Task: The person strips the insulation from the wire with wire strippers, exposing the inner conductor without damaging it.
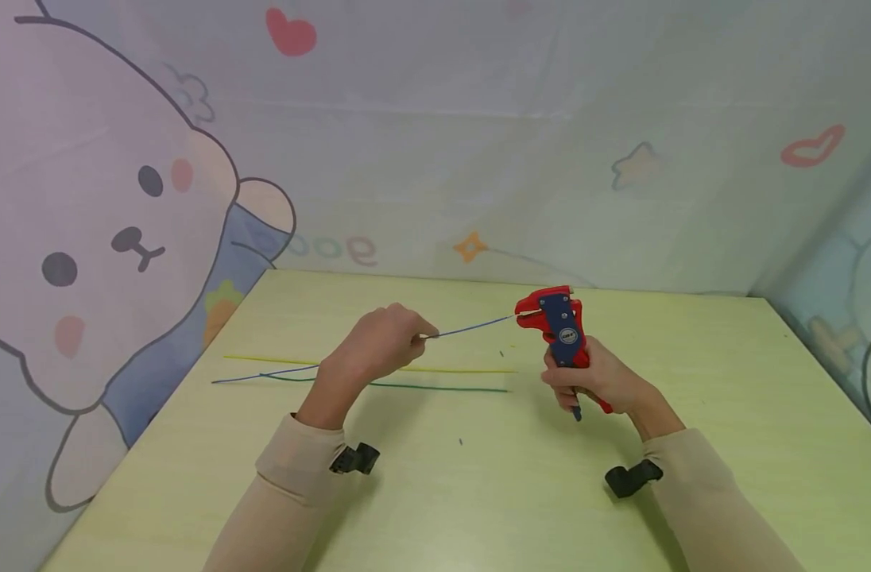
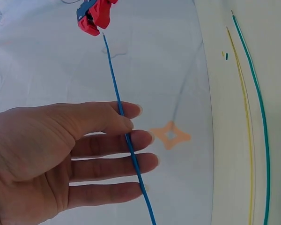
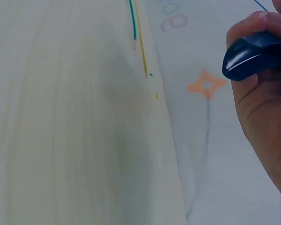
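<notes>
My left hand (image 1: 385,338) pinches a blue wire (image 2: 113,77) between thumb and index finger, while the other fingers lie straight behind it. The wire's thin, pale tip points at the mouth of a red and blue wire stripper (image 1: 566,322). In the left wrist view the tip looks just short of the stripper's red nose. My right hand (image 1: 603,377) grips the stripper by its handles, held up over the table. Only a dark blue handle end (image 3: 253,56) shows in the right wrist view. The blue wire's other end trails left past my left wrist.
On the pale table (image 1: 478,508) lie a yellow wire (image 1: 464,370) and a green wire (image 1: 443,388), both with bare copper tips at the right. Small cut bits of insulation (image 2: 226,56) are scattered near them. A printed cloth (image 1: 435,159) hangs behind the table.
</notes>
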The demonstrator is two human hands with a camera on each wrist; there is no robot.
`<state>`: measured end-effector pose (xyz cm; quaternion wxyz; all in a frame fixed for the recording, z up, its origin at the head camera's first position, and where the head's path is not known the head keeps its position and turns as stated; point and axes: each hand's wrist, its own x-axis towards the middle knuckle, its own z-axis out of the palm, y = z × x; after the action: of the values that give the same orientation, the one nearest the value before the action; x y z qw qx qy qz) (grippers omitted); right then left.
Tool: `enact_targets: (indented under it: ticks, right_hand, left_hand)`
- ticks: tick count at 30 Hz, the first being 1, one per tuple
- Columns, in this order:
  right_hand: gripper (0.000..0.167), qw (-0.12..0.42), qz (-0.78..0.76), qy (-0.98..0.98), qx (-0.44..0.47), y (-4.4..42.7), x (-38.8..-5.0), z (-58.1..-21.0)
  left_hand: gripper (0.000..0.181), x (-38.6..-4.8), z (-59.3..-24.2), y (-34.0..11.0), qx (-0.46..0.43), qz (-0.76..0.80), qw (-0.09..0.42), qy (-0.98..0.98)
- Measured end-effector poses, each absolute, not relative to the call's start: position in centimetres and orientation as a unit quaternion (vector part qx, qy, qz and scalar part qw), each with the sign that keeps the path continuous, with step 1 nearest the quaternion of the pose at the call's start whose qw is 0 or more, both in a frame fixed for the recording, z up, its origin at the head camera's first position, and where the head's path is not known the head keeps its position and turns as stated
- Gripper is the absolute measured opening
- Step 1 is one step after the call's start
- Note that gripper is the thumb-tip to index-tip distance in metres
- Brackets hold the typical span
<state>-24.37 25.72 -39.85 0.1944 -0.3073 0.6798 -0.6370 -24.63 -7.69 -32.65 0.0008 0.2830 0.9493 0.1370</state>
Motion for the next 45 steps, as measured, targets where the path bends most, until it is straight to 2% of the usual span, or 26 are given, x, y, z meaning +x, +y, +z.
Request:
enact_targets:
  ticks: [5,11,17,23,26,31,38,45]
  right_hand:
    - [0.005,0.193,-0.648,0.66,-0.328,26.3,-24.3,-39.7]
    - [0.002,0.191,-0.663,0.647,-0.324,26.0,-24.3,-39.6]
    - [0.008,0.199,-0.678,0.636,-0.311,25.8,-24.3,-39.4]
    - [0.024,0.188,-0.677,0.659,-0.269,25.8,-24.4,-39.3]
    - [0.034,0.169,-0.667,0.689,-0.227,25.8,-24.6,-39.4]
    - [0.044,0.159,-0.638,0.736,-0.16,25.6,-24.9,-39.7]
    - [0.049,0.147,-0.593,0.787,-0.085,24.9,-25.4,-40.1]
    - [0.042,0.178,-0.58,0.794,-0.032,24.8,-25.5,-40.8]
  left_hand:
    - [0.037,-24.7,-33.0,-7.3,0.291,0.126,0.031,0.948]
    - [0.025,-24.8,-33.7,-6.8,0.31,0.104,0.048,0.944]
    - [0.021,-24.5,-34.8,-6.0,0.323,0.084,0.075,0.939]
    - [0.017,-24.6,-36.1,-5.2,0.332,0.059,0.081,0.938]
    - [0.019,-24.8,-36.9,-5.0,0.333,0.05,0.088,0.938]
    - [0.048,-25.0,-38.1,-4.8,0.351,0.04,0.098,0.93]
    - [0.051,-24.9,-38.4,-5.1,0.343,0.047,0.094,0.933]
    - [0.049,-24.7,-38.0,-5.1,0.352,0.059,0.097,0.929]
